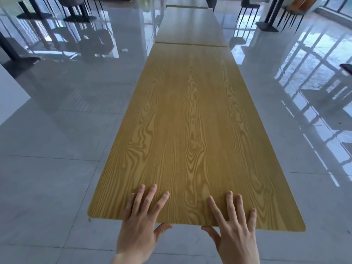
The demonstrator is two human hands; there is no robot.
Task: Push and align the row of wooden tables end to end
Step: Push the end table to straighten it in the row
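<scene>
A long yellow wood-grain table (190, 121) stretches away from me down the middle of the view. Its far end meets a second wooden table (190, 25), with a thin seam between them; the second top sits slightly offset to the right. A third table top (186, 1) shows beyond that. My left hand (141, 225) and my right hand (234, 229) rest on the near end of the first table. On both, the fingers lie spread flat on the top and the thumb hangs below the near edge.
Glossy grey floor tiles (57, 149) lie on both sides of the row. Dark chairs and table bases (80, 10) stand at the back left. More chairs (249, 8) and a black pedestal base (266, 25) stand at the back right, near windows.
</scene>
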